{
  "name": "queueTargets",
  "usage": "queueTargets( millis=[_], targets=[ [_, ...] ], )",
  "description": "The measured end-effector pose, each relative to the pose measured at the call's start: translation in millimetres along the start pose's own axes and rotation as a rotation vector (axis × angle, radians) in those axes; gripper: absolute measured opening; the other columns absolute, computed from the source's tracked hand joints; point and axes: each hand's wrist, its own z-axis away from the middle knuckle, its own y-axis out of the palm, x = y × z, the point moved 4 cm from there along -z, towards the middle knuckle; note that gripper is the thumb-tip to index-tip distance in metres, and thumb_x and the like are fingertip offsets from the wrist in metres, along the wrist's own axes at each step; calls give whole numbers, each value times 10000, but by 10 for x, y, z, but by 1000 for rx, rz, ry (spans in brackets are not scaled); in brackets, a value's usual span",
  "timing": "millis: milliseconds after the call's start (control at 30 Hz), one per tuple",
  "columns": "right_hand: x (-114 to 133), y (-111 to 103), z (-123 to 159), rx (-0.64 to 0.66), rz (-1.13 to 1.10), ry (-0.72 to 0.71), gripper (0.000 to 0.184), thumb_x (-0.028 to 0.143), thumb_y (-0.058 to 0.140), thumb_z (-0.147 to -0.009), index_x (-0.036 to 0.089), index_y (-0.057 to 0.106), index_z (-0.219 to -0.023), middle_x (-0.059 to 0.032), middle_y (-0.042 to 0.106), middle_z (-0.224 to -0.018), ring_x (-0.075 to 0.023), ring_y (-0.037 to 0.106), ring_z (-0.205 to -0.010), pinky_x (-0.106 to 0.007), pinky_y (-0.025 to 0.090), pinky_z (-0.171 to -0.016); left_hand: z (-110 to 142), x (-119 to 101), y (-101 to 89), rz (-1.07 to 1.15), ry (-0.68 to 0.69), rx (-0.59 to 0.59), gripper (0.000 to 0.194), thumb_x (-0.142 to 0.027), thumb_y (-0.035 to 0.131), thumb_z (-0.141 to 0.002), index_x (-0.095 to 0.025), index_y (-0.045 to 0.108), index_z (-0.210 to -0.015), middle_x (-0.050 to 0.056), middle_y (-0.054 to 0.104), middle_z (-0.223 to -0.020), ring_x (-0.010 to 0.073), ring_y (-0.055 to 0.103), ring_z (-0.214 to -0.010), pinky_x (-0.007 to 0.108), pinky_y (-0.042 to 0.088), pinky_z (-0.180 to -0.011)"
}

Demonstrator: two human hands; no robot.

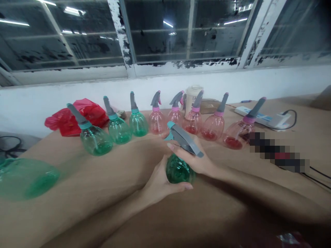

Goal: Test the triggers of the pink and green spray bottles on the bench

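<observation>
A green spray bottle is between my hands in the middle of the table. My left hand wraps round its clear green body from the left and below, thumb toward me. On its grey and turquoise spray head, my right hand grips round the neck, fingers closed. The nozzle points up and to the left. Another green spray bottle stands beyond my left arm, and a pink spray bottle stands just behind my right hand.
Several green and pink bottles form an arc at the back. A red plastic bag lies back left, a power strip back right. A beige container stands near the wall. Another green bottle is at the left edge; cables run right.
</observation>
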Motion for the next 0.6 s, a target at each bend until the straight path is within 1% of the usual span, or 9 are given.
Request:
queueTargets(
  millis=[100,133,200,267,367,433,500,600],
  targets=[
    [17,0,-11,18,-23,3,188,320,586,-841,248,581,-1015,5,661,-912,-158,631,-791,-332,504,-784,-5,0,-3,15,18,0,846,-410,784,-665,-226,322,-1350,118,474,-1362,331,420,-1291,528,354,-1066],
    [25,0,-18,26,-26,5,182,337,589,-842,247,580,-1000,3,664,-927,-160,633,-814,-330,504,-792,-6,-4,0,17,28,8,850,-405,782,-671,-224,313,-1357,121,467,-1370,331,416,-1295,522,356,-1067],
    [39,5,-32,49,-13,15,179,373,594,-843,239,582,-961,7,663,-866,-156,631,-778,-319,509,-752,-6,-18,7,8,55,22,891,-404,771,-688,-227,259,-1395,128,438,-1400,331,397,-1311,521,349,-1075],
    [57,8,-42,60,19,21,188,404,599,-843,228,587,-906,21,638,-753,-140,609,-680,-298,501,-673,-2,-28,12,-22,73,19,942,-415,767,-694,-234,205,-1428,133,403,-1430,336,363,-1335,527,324,-1093],
    [78,1,-37,31,65,36,180,393,605,-842,217,582,-808,48,571,-622,-110,551,-555,-265,462,-556,8,-27,20,-62,76,7,992,-438,772,-683,-245,170,-1447,135,378,-1449,338,338,-1353,524,303,-1110],
    [85,-8,-24,2,71,49,168,363,610,-835,213,570,-771,61,539,-578,-94,517,-505,-247,430,-498,13,-23,26,-68,78,4,1011,-452,779,-669,-247,170,-1450,139,372,-1453,342,341,-1352,525,303,-1110],
    [84,-13,-11,-7,72,59,160,347,611,-831,212,561,-760,67,526,-564,-88,503,-488,-239,418,-477,14,-22,28,-70,83,4,1025,-466,786,-652,-241,181,-1448,146,364,-1456,354,330,-1356,534,293,-1113],
    [68,-9,-5,31,65,63,129,343,598,-840,219,576,-810,54,562,-617,-105,550,-552,-257,463,-547,11,-24,28,-67,79,16,993,-474,789,-643,-230,230,-1426,146,380,-1442,357,319,-1361,534,285,-1118]
  ],
)
